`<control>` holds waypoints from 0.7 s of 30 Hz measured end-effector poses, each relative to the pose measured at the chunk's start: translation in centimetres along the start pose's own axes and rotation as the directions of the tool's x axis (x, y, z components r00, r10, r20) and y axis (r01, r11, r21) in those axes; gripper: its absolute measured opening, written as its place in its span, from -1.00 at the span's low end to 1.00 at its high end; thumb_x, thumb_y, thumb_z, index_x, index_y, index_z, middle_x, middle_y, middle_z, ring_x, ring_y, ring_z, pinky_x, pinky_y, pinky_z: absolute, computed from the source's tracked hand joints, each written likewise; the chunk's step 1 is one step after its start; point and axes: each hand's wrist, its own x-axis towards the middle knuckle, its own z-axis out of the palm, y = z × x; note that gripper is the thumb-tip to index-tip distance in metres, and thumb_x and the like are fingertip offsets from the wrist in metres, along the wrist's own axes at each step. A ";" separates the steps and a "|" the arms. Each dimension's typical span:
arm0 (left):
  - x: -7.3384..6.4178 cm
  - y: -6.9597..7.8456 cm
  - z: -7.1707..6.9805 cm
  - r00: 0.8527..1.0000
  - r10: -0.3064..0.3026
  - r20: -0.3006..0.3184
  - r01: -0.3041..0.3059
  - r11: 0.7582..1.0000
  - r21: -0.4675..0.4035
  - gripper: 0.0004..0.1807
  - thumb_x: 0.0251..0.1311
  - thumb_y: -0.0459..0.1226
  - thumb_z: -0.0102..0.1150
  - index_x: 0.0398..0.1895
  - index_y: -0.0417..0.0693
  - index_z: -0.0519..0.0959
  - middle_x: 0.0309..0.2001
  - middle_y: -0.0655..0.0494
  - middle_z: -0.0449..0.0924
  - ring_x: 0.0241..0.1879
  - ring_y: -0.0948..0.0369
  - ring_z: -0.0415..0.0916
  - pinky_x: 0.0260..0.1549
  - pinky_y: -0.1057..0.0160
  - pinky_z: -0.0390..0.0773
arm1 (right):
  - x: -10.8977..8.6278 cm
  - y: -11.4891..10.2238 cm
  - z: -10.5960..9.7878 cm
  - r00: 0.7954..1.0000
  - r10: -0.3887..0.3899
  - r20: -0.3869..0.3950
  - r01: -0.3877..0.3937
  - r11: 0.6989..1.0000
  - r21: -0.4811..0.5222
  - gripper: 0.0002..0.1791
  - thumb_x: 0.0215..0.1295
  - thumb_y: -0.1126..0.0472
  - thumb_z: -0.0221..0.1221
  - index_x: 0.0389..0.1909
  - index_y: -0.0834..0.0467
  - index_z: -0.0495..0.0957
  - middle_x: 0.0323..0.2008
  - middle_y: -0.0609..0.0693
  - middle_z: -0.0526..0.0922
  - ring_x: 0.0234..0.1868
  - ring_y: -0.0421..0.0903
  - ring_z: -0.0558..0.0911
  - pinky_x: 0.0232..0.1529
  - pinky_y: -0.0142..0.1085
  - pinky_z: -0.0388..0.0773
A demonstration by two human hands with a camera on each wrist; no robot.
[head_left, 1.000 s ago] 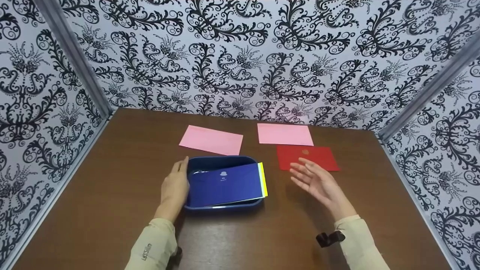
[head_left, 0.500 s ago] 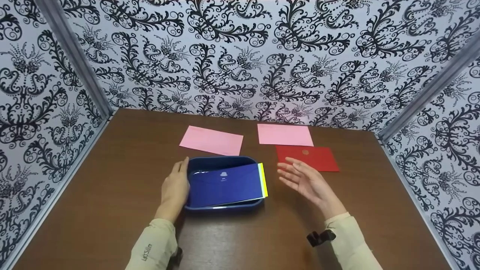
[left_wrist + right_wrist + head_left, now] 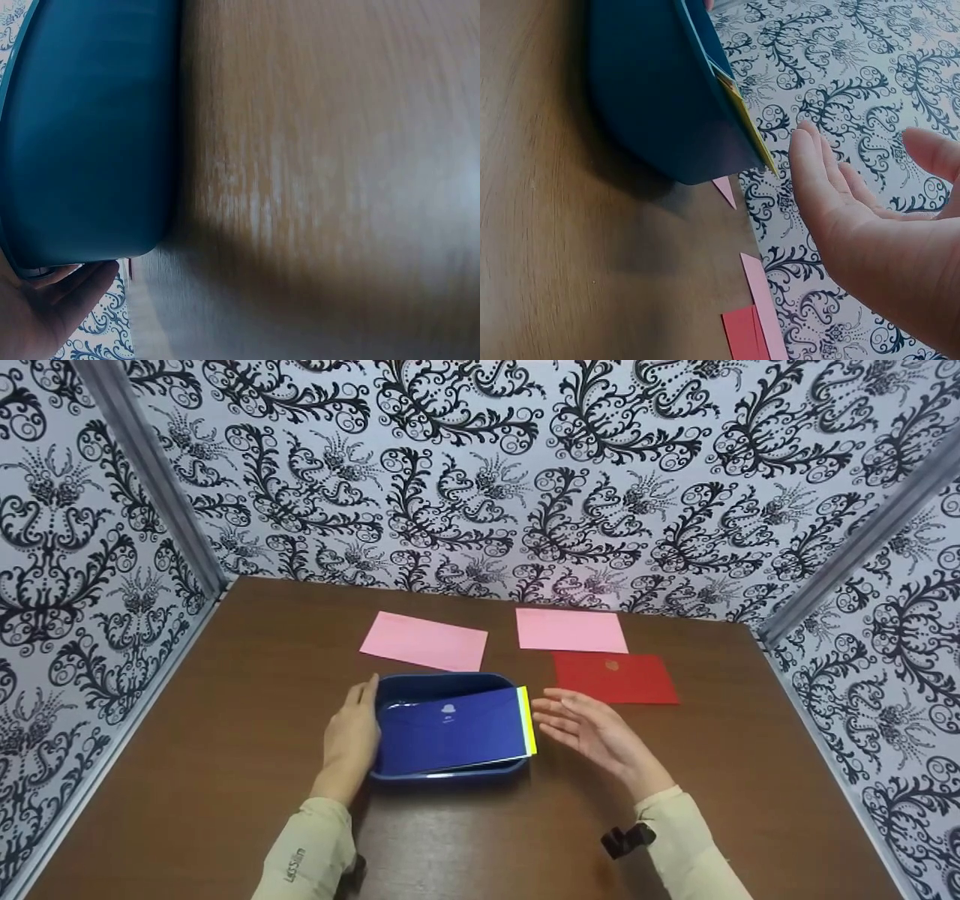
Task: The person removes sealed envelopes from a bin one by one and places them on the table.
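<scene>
Resting against the left end of the blue basin [image 3: 427,687] on the tabletop [image 3: 450,847]: your left hand [image 3: 351,733], fingers fairly straight. Just beside the right end, holding nothing: your right hand [image 3: 600,735], fingers loosely extended. Contents: one blue envelope [image 3: 454,731], right edge jutting over the rim; yellow-edged piece [image 3: 529,721] beneath. Handling, judged: paper likely light, creasable, so pinch that overhang; basin probably stiff, slick, so grip both ends.

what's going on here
A person's left hand holds the left end of a blue bin. A dark blue envelope rests slantwise in it, a yellow edge showing at its right end. The right hand, holding nothing, is beside that edge. Farther back lie two pink papers and a red one.
</scene>
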 end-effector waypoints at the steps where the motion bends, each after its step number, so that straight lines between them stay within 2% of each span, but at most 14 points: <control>1: 0.0 0.0 0.0 1.000 -0.001 0.003 0.001 1.000 0.003 -0.35 0.29 -0.48 -0.01 0.48 -0.09 0.27 0.30 -0.20 0.44 -0.27 -0.23 0.64 -0.23 -0.16 0.66 | 0.0 0.0 0.1 1.000 0.006 -0.005 -0.006 1.000 -0.010 -0.60 0.56 0.21 -0.10 0.32 0.22 0.36 0.27 0.19 0.54 0.27 0.09 0.58 0.30 -0.15 0.52; 5: 0.0 0.1 0.0 1.000 -0.007 0.015 0.007 1.000 0.014 -0.36 0.31 -0.47 -0.03 0.49 -0.08 0.26 0.31 -0.20 0.42 -0.27 -0.23 0.64 -0.21 -0.16 0.66 | 0.2 0.2 0.2 1.000 0.024 0.000 -0.024 0.998 -0.051 -0.55 0.55 0.19 -0.08 0.36 0.25 0.33 0.33 0.24 0.47 0.29 0.09 0.57 0.34 -0.11 0.47; 12: 0.0 0.0 0.0 1.000 -0.007 0.013 0.007 1.000 0.017 -0.36 0.31 -0.47 -0.04 0.49 -0.08 0.26 0.32 -0.20 0.42 -0.26 -0.24 0.64 -0.20 -0.16 0.65 | 0.1 0.2 0.4 0.998 0.035 0.059 -0.031 0.997 -0.070 -0.51 0.57 0.20 -0.12 0.41 0.32 0.27 0.36 0.24 0.45 0.30 0.08 0.56 0.35 -0.12 0.45; 15: 0.0 0.0 0.0 1.000 -0.007 0.012 0.007 1.000 0.015 -0.35 0.31 -0.47 -0.03 0.49 -0.08 0.26 0.32 -0.20 0.42 -0.26 -0.23 0.64 -0.20 -0.17 0.65 | 0.1 0.2 0.5 0.996 0.042 0.082 -0.036 0.996 -0.076 -0.49 0.58 0.21 -0.14 0.43 0.35 0.23 0.38 0.27 0.42 0.31 0.08 0.55 0.38 -0.08 0.39; 21: 0.0 0.0 0.1 1.000 -0.009 0.012 0.008 1.000 0.015 -0.35 0.30 -0.48 -0.03 0.49 -0.08 0.26 0.31 -0.19 0.42 -0.28 -0.22 0.64 -0.22 -0.16 0.66 | 0.2 0.3 0.5 0.995 0.047 0.092 -0.038 0.994 -0.098 -0.45 0.58 0.22 -0.14 0.45 0.42 0.14 0.39 0.31 0.39 0.33 0.09 0.54 0.39 -0.06 0.34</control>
